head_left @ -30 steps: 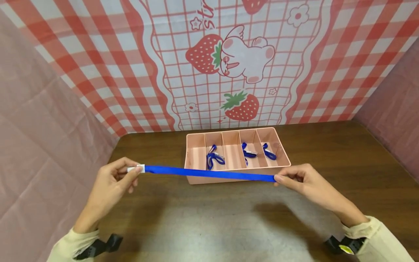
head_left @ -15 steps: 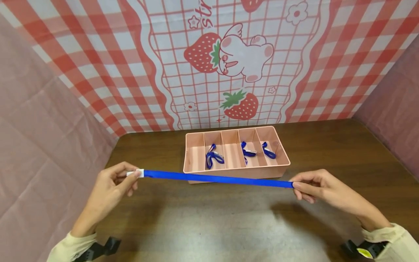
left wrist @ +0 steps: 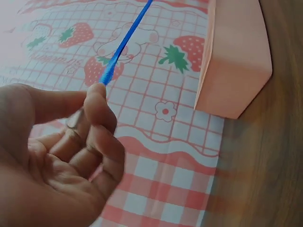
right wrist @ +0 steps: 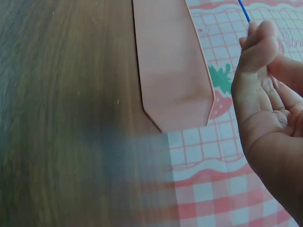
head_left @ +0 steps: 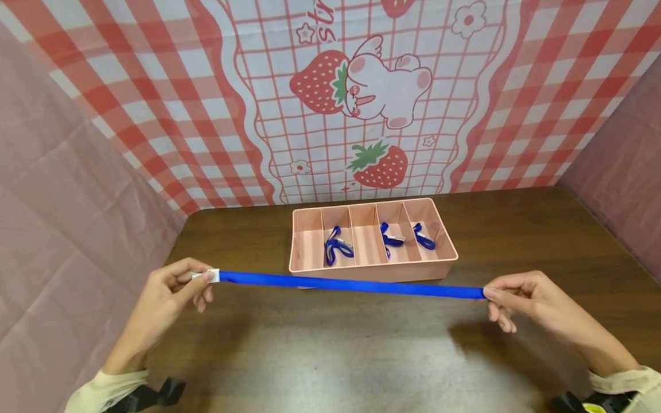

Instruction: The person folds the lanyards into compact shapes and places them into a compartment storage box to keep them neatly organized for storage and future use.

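A flat blue lanyard (head_left: 351,285) is stretched nearly level between both hands, in front of the pink box. At its left end is a white end piece (head_left: 214,276), which my left hand (head_left: 172,289) pinches between thumb and fingers. My right hand (head_left: 532,301) pinches the other end, its lower fingers hanging loose. In the left wrist view the lanyard (left wrist: 125,42) runs up and away from the fingertips. Only a short blue stretch of the lanyard (right wrist: 244,10) shows above the fingers in the right wrist view.
Behind the lanyard, the pink divided box (head_left: 413,271) stands on the wooden table (head_left: 330,355). Folded blue lanyards (head_left: 338,249) lie in three of its compartments. A strawberry-print cloth (head_left: 382,86) hangs at the back, with plain pink cloth (head_left: 67,229) at the left side.
My right hand has moved right and slightly down, and a longer stretch of the lanyard now shows between the hands. My left hand has shifted slightly left and down.
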`<state>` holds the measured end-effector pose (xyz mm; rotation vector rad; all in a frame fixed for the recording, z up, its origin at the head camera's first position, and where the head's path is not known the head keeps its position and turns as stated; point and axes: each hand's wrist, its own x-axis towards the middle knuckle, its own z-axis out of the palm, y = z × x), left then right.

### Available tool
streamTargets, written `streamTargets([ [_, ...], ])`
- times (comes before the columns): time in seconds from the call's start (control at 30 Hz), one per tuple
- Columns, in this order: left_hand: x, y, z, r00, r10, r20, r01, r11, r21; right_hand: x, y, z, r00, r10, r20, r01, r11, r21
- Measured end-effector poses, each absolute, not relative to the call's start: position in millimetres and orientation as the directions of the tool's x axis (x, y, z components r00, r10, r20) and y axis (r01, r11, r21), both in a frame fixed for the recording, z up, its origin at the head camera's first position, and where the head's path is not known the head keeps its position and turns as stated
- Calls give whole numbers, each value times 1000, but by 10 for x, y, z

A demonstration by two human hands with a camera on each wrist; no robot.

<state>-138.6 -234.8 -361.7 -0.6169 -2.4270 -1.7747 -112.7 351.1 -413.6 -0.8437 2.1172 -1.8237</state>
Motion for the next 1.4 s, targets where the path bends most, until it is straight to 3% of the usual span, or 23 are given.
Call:
streamTargets([
  [0.13,-1376,-2399,-3622,-834,403,377,367,-106,924,-1083,3555,-4135,-832,-524,183,-264,83,-961],
  [0.23,-1380,-2400,-3628,-713,490,502,305,-428,851,-1055,3552,-4125,-839,-513,181,-266,97,-959],
  [0.3,-1389,-2391,-3624,-628,527,572,239,-569,787,-1039,3545,-4116,-854,-491,175,-263,116,-958],
  [0.4,-1401,-2382,-3600,-506,597,622,157,-646,747,-1029,3553,-4110,-875,-458,157,-241,130,-962],
  [0.5,-1399,-2395,-3573,-445,660,606,121,-626,770,-1014,3580,-4106,-893,-435,119,-209,165,-964],
  [0.57,-1401,-2396,-3563,-439,676,591,129,-604,787,-1007,3599,-4107,-895,-433,108,-202,177,-963],
  [0.73,-1422,-2344,-3560,-518,630,579,172,-586,792,-1014,3630,-4112,-892,-439,107,-203,179,-963],
  [0.9,-1457,-2297,-3555,-547,582,602,231,-586,777,-1018,3621,-4110,-896,-434,91,-200,212,-957],
  [0.97,-1455,-2275,-3536,-522,594,612,227,-595,771,-1021,3608,-4110,-896,-435,96,-208,218,-954],
  [1.13,-1327,-2079,-3420,-378,607,699,128,-713,689,-1047,3546,-4110,-876,-468,114,-231,201,-952],
  [1.2,-1270,-1979,-3368,-350,598,721,112,-737,666,-1054,3529,-4101,-871,-475,122,-238,190,-953],
  [1.3,-1240,-1897,-3321,-396,607,690,147,-699,699,-1050,3538,-4085,-874,-464,143,-249,176,-952],
  [1.4,-1246,-1902,-3330,-502,612,611,212,-597,773,-1025,3576,-4075,-881,-447,156,-245,149,-958],
])
